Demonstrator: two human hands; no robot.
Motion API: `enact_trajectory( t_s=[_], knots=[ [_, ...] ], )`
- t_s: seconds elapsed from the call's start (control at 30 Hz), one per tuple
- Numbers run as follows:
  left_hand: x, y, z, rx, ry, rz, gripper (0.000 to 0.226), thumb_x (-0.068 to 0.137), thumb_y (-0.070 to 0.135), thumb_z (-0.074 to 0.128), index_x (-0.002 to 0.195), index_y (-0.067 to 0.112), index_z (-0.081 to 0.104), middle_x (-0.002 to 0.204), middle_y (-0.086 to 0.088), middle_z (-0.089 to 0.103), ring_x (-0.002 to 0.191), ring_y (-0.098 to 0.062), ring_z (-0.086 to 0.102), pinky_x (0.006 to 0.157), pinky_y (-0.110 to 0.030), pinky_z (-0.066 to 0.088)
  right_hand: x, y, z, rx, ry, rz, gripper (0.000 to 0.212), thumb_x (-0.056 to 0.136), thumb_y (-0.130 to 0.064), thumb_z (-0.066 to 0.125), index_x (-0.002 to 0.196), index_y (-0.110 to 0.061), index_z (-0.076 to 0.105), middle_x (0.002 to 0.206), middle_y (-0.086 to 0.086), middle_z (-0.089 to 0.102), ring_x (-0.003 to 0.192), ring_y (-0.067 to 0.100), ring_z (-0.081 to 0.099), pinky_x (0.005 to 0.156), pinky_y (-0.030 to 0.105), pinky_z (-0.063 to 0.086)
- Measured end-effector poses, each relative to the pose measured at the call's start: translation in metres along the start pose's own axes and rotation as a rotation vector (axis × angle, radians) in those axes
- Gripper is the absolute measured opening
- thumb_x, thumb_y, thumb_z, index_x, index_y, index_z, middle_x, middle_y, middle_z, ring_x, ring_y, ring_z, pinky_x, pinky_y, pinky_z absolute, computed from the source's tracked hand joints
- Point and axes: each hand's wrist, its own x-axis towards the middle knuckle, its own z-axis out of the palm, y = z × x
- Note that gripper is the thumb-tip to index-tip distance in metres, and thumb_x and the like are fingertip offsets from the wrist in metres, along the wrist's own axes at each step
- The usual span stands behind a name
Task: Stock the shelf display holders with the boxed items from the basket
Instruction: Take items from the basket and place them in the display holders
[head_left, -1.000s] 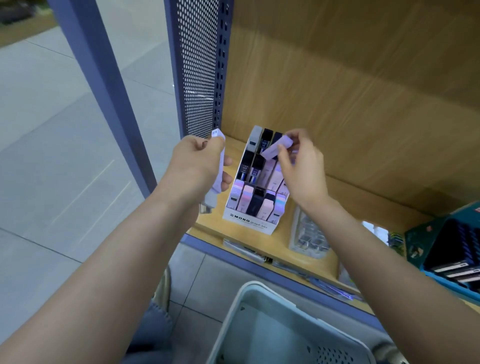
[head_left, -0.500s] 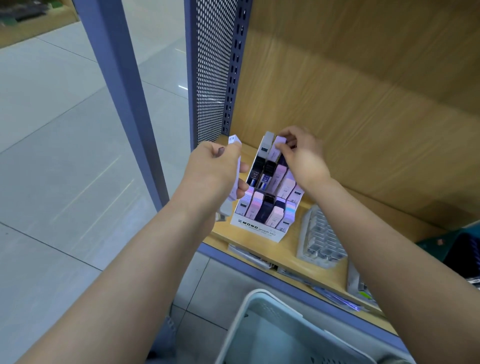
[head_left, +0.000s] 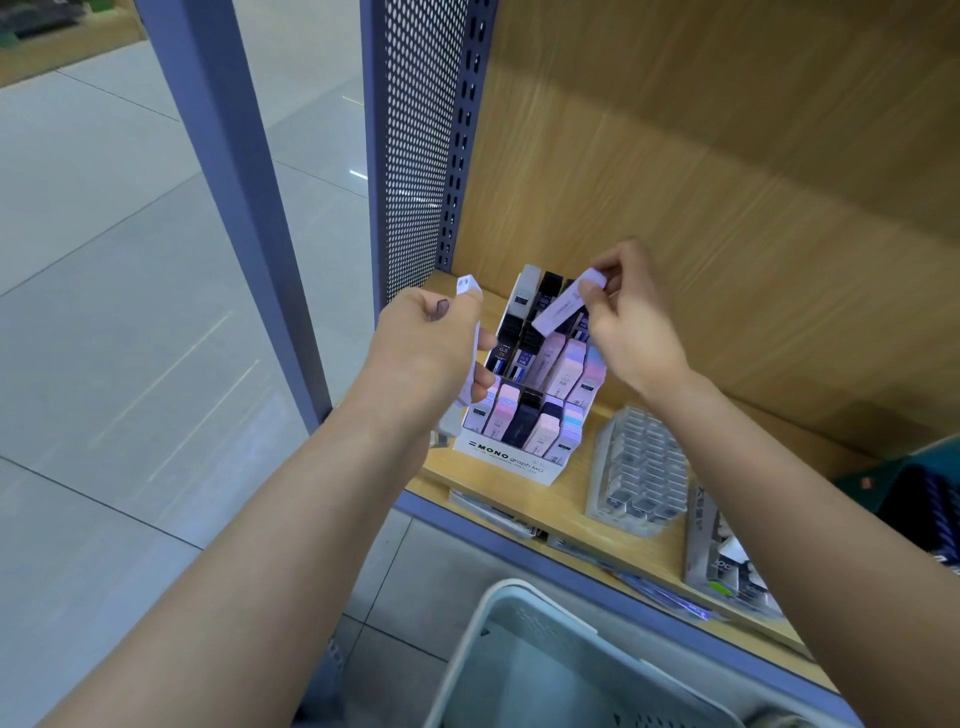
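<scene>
A white tiered display holder (head_left: 506, 462) marked MONO stands at the left end of the wooden shelf (head_left: 561, 512), its slots filled with small black, pink and lilac boxes. My right hand (head_left: 631, 327) pinches a lilac box (head_left: 563, 307) tilted above the holder's upper rows. My left hand (head_left: 431, 353) grips a few white and lilac boxes (head_left: 469, 343) just left of the holder. The pale basket (head_left: 524, 649) sits below the shelf at the bottom of the view.
A clear blister tray (head_left: 641, 467) lies right of the holder, with a printed packet (head_left: 722, 561) beside it. A dark teal display (head_left: 914, 493) stands at the far right. A perforated blue upright (head_left: 415, 145) bounds the shelf on the left. Price tags line the shelf's front edge.
My right hand has lifted the lilac box back up out of the holder's upper row and tilted it. My left hand has kept its boxes in place beside the holder.
</scene>
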Motion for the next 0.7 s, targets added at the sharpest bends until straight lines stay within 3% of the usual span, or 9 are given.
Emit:
enact_trajectory(
  t_s=[0.3,0.57,0.7],
  knots=[
    [-0.001,-0.001,0.004,0.008,-0.012,0.003,0.016,0.098,0.026,0.046,0.098,0.010,0.048,0.071,0.000,0.058,0.032,-0.003,0.045,0.038,-0.013,0.041,-0.009,0.008,-0.006,-0.082,-0.093,-0.029,0.006,0.092,-0.007,0.049,0.098,-0.005,0.049,0.092,-0.002,0.045,0.076,0.014,0.041,0.070,0.022,0.031],
    [0.000,-0.002,0.005,0.027,-0.018,0.011,0.016,0.098,0.026,0.046,0.088,0.014,0.047,0.070,0.000,0.058,0.032,-0.003,0.046,0.038,-0.014,0.041,-0.021,0.014,0.005,-0.212,-0.288,-0.042,0.006,0.090,-0.016,0.058,0.094,-0.012,0.059,0.082,-0.008,0.053,0.074,0.012,0.053,0.069,0.029,0.047],
    [0.000,-0.002,0.006,0.023,-0.016,0.012,0.017,0.098,0.025,0.046,0.085,0.014,0.047,0.070,0.000,0.058,0.032,-0.003,0.046,0.038,-0.014,0.041,-0.019,0.015,0.013,-0.227,-0.242,-0.022,0.010,0.091,-0.016,0.059,0.098,-0.010,0.061,0.088,-0.004,0.055,0.078,0.011,0.054,0.070,0.025,0.047]
  ],
)
